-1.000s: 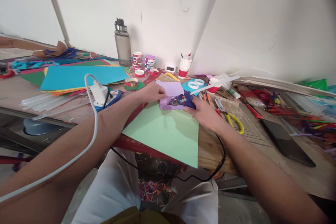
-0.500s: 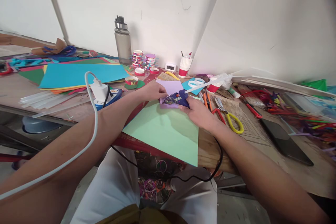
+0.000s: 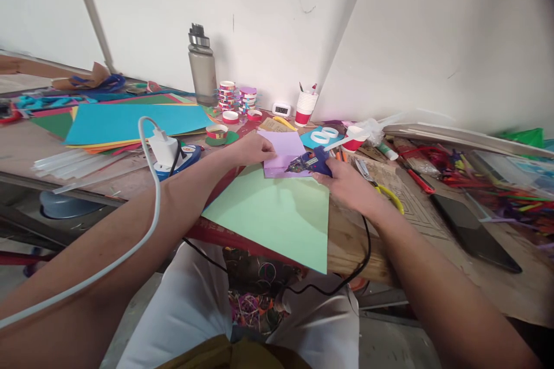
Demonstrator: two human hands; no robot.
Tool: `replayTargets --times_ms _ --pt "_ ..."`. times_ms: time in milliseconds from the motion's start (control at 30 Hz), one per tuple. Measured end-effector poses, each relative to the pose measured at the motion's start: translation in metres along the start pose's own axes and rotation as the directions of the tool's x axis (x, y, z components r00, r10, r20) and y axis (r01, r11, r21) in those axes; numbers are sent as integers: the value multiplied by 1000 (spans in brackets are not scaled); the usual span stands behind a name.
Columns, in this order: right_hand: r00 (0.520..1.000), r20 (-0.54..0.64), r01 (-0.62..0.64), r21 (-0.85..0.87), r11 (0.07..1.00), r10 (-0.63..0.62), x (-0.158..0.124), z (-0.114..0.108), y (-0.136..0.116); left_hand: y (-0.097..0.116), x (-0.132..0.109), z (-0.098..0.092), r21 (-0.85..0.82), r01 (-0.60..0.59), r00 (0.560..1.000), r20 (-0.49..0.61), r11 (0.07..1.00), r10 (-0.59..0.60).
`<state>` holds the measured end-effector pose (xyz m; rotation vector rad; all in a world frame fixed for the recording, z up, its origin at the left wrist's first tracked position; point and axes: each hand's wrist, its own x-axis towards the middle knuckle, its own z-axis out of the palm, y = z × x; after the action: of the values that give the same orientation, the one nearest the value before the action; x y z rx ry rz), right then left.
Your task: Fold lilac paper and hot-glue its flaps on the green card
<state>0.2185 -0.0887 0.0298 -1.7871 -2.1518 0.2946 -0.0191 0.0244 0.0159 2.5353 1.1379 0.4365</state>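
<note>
My right hand [image 3: 341, 180] is closed around a blue glue gun [image 3: 312, 163], with a long white glue stick [image 3: 340, 143] jutting from its back. The gun's nozzle points left, just over the lower part of a folded purple paper [image 3: 281, 147]. At that paper's left edge, my left hand [image 3: 255, 150] is closed, thumb and fingers pinching or pressing the edge. Under the purple paper's near end lies a light green sheet [image 3: 277, 216], reaching past the table's front edge. The gun's black cord [image 3: 367, 242] hangs down below my right wrist.
Left of my hands are a power strip with a white charger [image 3: 164, 150], clear glue sticks [image 3: 82, 164] and coloured sheets [image 3: 138, 123]. Behind stand a bottle [image 3: 202, 66], paper rings [image 3: 248, 101] and paper cups [image 3: 306, 106]. Pliers [image 3: 363, 168] and a phone [image 3: 474, 233] lie right.
My right hand and the glue gun have moved right along the purple paper, uncovering more of it. The left hand stays at the paper's left edge.
</note>
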Motion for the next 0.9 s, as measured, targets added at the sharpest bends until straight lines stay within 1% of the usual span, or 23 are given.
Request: replayTargets --times_ms 133,200,267,400,467,600,733,833,900 --pt "998 -18 -62 -106 992 61 -1 -5 5 0 -1 0 13 -16 1000 6 1000 16" --pt "997 -21 -72 -101 992 70 0 -2 1 0 0 0 17 -2 1000 9 1000 2" --pt "999 -22 -47 -50 998 46 1 3 -5 0 0 0 21 5 1000 6 1000 -5" --pt "999 -23 47 27 998 -47 5 14 -16 0 1 1 34 9 1000 -4 999 -9" --pt "999 -21 39 23 999 -38 5 14 -16 0 1 1 32 12 1000 -5 999 -11" --pt "998 -8 -64 -50 997 63 3 3 -1 -1 0 0 20 11 1000 -5 1000 -11" --pt "991 -33 -133 -165 977 130 0 -12 16 0 0 0 19 7 1000 -2 1000 -7" --pt "986 -55 -163 -206 965 155 -2 -18 19 -1 0 0 16 1 1000 -1 1000 -1" --pt "986 -66 -166 -222 961 155 -3 -18 17 -2 1 1 20 -10 1000 -2 1000 10"
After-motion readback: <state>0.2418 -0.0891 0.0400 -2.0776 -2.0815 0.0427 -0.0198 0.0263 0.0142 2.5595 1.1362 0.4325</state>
